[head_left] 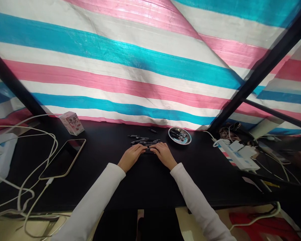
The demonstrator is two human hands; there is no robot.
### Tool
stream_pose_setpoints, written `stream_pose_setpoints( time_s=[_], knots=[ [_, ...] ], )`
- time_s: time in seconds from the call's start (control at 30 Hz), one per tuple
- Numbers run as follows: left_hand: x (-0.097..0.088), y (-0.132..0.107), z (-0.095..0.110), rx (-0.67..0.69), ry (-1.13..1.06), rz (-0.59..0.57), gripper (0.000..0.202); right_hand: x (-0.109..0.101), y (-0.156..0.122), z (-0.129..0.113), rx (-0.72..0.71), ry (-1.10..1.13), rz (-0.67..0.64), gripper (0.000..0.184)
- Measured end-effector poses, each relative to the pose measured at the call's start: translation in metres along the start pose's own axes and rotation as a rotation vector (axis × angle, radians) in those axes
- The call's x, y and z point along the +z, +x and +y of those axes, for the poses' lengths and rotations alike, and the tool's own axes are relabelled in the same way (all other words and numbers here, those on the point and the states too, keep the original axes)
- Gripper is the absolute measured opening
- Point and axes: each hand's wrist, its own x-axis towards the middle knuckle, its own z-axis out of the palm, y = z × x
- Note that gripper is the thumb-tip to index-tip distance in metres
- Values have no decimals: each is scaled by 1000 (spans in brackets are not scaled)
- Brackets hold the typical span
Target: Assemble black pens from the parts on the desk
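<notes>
In the head view, my left hand (132, 156) and my right hand (165, 155) meet at the near side of a loose pile of dark pens (139, 139). The fingers of both hands are bent and closed, with the tips almost together. A dark pen (147, 149) shows between the fingertips, one hand at each end; most of it is hidden by the fingers. One more pen (152, 130) lies apart behind the pile. To the right of the pile, a round metal bowl (190, 140) holds several pens.
On the left of the black table (150, 184) lie a phone (65, 159) with a charging cable, a small pink-and-white box (72, 123) and a white power strip (5, 157). Another power strip (237, 157) with plugs sits right. Striped sheeting (130, 83) hangs behind.
</notes>
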Motion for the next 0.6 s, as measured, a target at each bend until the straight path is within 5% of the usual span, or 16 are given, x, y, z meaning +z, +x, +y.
stream_pose_setpoints(
  time_s=[0.1, 0.2, 0.33, 0.5, 0.6],
  knots=[
    [-2, 1, 0, -47, -19, 12, 24, -5, 0, 2, 7, 6, 69, 34],
    [-3, 1, 0, -71, -38, 6, 24, -7, -1, 4, -3, -5, 93, 19],
    [-3, 0, 0, -68, -60, -9, 23, -6, -2, 6, -20, 2, 63, 11],
    [-2, 0, 1, -43, -49, -24, 22, -6, -3, 4, -24, -2, -41, 34],
    [-2, 0, 0, -60, -43, -24, 23, -7, -3, 4, -13, 21, 4, 23]
  ],
)
